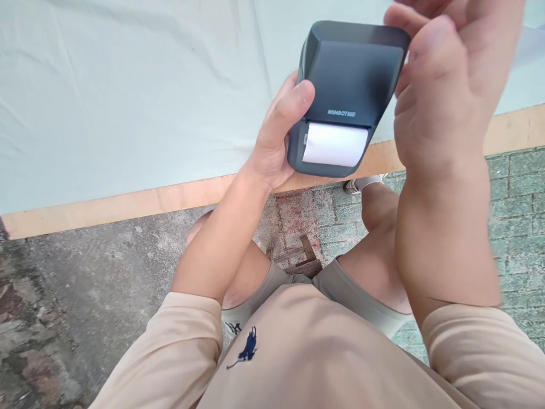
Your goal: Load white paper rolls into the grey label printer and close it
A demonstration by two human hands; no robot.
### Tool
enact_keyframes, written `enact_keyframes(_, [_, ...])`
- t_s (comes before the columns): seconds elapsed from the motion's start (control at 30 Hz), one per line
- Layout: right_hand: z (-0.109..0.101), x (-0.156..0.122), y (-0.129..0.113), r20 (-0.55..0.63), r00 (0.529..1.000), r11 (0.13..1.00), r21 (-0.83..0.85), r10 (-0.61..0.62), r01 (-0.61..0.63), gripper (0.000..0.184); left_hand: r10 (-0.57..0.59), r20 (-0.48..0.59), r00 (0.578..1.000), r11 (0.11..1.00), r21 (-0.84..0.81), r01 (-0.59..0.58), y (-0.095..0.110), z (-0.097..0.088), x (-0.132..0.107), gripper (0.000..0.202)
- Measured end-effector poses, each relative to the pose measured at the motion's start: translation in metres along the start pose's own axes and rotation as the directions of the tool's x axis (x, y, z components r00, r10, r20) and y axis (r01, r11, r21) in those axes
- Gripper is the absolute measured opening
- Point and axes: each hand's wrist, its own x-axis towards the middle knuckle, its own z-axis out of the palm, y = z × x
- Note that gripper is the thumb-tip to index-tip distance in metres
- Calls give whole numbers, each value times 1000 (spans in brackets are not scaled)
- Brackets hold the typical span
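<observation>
A dark handheld label printer (pixel 353 79) marked NIIMBOT is held above the table edge, its top face towards me. My left hand (pixel 281 125) grips its left side, thumb over the edge and the other fingers mostly hidden beneath. White label paper (pixel 336 145) shows at the slot near the printer's lower end. Close against the printer's upper right edge is my right hand (pixel 451 85), slightly blurred. Its visible fingers look apart and hold nothing I can make out; some are hidden or cut off by the frame. Whether it touches the printer I cannot tell.
A table with a pale, wrinkled cover (pixel 128 102) and a bare wooden front edge (pixel 119 207) spans the view. Below are my legs, a small wooden stool (pixel 304 258), grey concrete (pixel 114 272) and greenish paving bricks (pixel 519 227).
</observation>
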Motion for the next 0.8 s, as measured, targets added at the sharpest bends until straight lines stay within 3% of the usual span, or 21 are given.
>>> enact_keyframes(0.1, [-1,-1,8,47,998,995,-93,-42,46,47,17,-19,1000,1000,25,-17,1,2,-1,10])
enact_keyframes(0.17, [-1,-2,11,98,995,1000,-19,24,-22,53,20,-31,999,997,79,-17,1,3,-2,8])
enact_keyframes(0.27, [2,-3,10,74,997,999,20,27,-29,51,7,-63,998,989,148,2,2,1,-1,10])
enact_keyframes(0.4, [6,-5,6,55,998,997,-78,0,4,43,-92,-200,976,993,54,105,3,-6,4,26])
enact_keyframes(0.57, [-3,-5,3,62,998,979,-206,8,5,49,-122,-335,934,984,84,159,-1,-13,13,18])
enact_keyframes(0.7, [-11,-5,-4,138,990,926,-372,-6,58,57,-119,-423,898,977,110,181,-4,-16,16,16])
enact_keyframes(0.73, [-10,-5,-5,127,991,902,-422,-36,87,56,-124,-442,889,975,111,191,-4,-16,15,18])
enact_keyframes(0.8, [-7,-6,-6,-48,985,854,-507,-164,118,42,-133,-477,869,973,102,205,-3,-17,14,23])
